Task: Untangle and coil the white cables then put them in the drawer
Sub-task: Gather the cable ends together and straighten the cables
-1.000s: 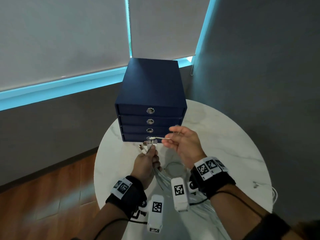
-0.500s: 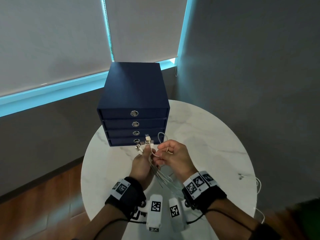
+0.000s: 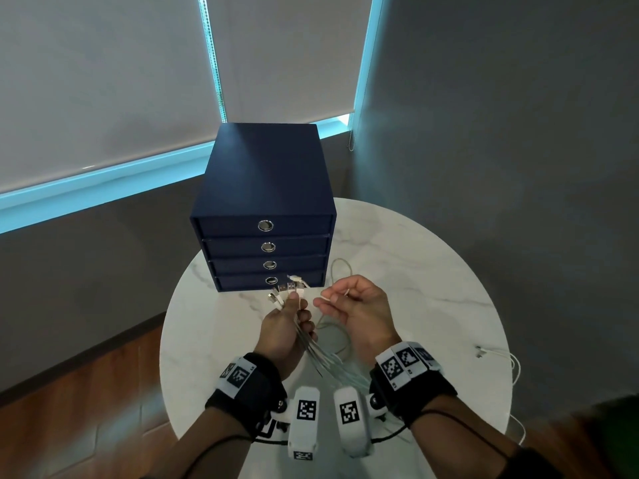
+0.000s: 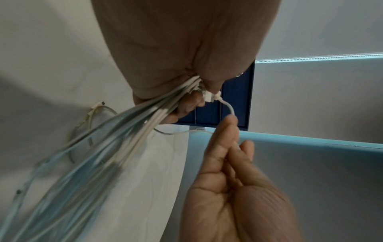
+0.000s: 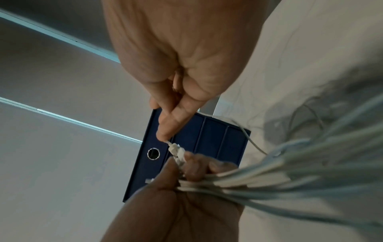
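My left hand (image 3: 294, 305) grips a bundle of several white cables (image 3: 321, 357) just below their plugs (image 3: 287, 290), which fan out above the fist. The bundle trails down toward my wrists. My right hand (image 3: 326, 299) is just right of it and pinches one thin white cable (image 4: 230, 109) between thumb and fingertip, close to its plug (image 5: 176, 149). A loop of that cable (image 3: 340, 267) rises behind the right hand. The dark blue drawer unit (image 3: 262, 188) stands beyond both hands with all its drawers closed.
The round white marble table (image 3: 415, 271) carries the drawer unit at its far left. A loose white cable with a plug (image 3: 498, 357) lies at the table's right edge and hangs over it. Wooden floor (image 3: 86, 409) lies below on the left.
My right hand came in from in front of the drawers to beside the left hand's plugs, still pinching a single cable. The left hand keeps its grip on the bundle.
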`<state>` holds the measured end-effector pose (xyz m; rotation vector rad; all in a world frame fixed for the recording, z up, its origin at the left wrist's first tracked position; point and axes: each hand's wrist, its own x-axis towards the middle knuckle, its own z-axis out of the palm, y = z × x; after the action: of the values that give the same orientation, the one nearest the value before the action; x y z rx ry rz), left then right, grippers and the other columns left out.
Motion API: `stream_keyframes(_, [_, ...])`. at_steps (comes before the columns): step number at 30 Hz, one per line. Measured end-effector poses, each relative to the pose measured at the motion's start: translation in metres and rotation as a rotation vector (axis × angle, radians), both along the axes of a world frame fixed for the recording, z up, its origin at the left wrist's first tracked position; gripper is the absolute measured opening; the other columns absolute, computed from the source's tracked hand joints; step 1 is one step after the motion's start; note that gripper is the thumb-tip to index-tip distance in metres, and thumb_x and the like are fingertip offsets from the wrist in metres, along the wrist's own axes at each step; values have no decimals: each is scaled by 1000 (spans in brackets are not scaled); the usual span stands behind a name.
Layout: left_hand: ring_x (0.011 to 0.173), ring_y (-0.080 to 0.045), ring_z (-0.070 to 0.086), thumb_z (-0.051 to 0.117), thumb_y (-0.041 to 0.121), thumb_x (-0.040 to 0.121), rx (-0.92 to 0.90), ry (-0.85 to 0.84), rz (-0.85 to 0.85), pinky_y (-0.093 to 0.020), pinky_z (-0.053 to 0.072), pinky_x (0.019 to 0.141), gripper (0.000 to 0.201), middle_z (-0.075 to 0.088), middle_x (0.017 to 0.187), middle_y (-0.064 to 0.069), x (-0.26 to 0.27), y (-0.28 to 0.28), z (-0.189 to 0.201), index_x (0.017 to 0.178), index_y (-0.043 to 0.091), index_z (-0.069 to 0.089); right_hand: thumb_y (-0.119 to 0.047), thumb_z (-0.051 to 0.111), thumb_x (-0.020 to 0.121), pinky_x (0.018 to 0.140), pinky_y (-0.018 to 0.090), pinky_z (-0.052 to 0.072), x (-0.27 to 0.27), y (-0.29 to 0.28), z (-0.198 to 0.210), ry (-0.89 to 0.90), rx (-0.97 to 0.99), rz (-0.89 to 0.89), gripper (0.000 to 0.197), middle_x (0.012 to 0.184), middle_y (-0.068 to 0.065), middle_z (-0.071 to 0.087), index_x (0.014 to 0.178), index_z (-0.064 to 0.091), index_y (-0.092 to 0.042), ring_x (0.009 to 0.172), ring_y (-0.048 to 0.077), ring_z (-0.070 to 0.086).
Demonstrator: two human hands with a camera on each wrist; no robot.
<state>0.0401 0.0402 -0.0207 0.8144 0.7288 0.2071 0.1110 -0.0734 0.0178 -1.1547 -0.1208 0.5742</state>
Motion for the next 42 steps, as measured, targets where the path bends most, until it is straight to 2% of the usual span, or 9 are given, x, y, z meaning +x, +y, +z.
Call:
stream_keyframes(7, [55,-19,48,44,36,105,1,9,40,-35,43,60,38,48,66,-6,0,0,3,88,4,56,13,64,83,69,33,60,-6,-5,-3,-66,-151,116,7,83,22,66,88,60,10,81,40,71])
stream_keyframes(11, [70,-23,55,48,33,104,18,35,61,-35,48,65,37,53,76,-10,2,1,2,99,-2,60,16,62,83,65,31,60,-13,-5,-9,-90,-258,196,6,82,21,65,86,60,12,73,32,70])
stream_keyframes(20, [52,-18,49,48,29,104,-22,-66,22,-30,46,51,32,46,59,-3,0,1,-2,82,7,54,19,59,83,67,36,61,-11,-11,-14,9,-294,269,16,78,18,68,94,63,8,71,29,69])
stream_keyframes(22, [48,-14,43,48,31,104,-54,-92,30,-28,45,50,32,37,55,1,-2,1,-2,80,9,51,19,57,83,62,35,58,-8,-12,-16,52,-281,165,17,78,22,66,90,62,5,69,32,67])
stream_keyframes(27, [44,-12,26,47,36,103,-90,-140,28,-33,43,56,36,23,56,5,-8,4,1,73,16,47,27,34,79,56,35,46,29,-35,-26,359,-69,-399,40,53,14,52,81,53,-8,51,24,52])
stream_keyframes(30, [39,-8,25,47,38,103,-130,-122,61,-22,32,42,37,26,53,7,-14,14,0,73,17,47,20,33,86,58,35,49,58,-63,-23,332,-116,-557,38,59,12,49,83,51,-13,53,22,48])
stream_keyframes(33, [39,-6,23,47,40,103,-80,-68,79,-17,19,39,37,29,53,9,-20,27,-2,73,19,46,16,30,88,50,28,46,99,-98,-23,282,-176,-706,36,66,12,47,89,52,-13,52,20,45])
stream_keyframes(39, [37,-4,22,43,39,105,-54,-17,170,-17,16,38,38,30,52,10,-27,50,-6,72,21,44,-4,46,95,42,15,45,168,-196,-7,50,-687,-721,19,78,11,55,107,61,-3,58,19,53])
stream_keyframes(42, [35,-4,23,41,40,105,-73,-20,250,-16,18,35,40,31,48,11,-29,59,-10,71,21,42,-13,70,84,71,25,56,171,-233,13,-55,-1119,-583,15,100,8,66,98,71,-12,84,24,66])
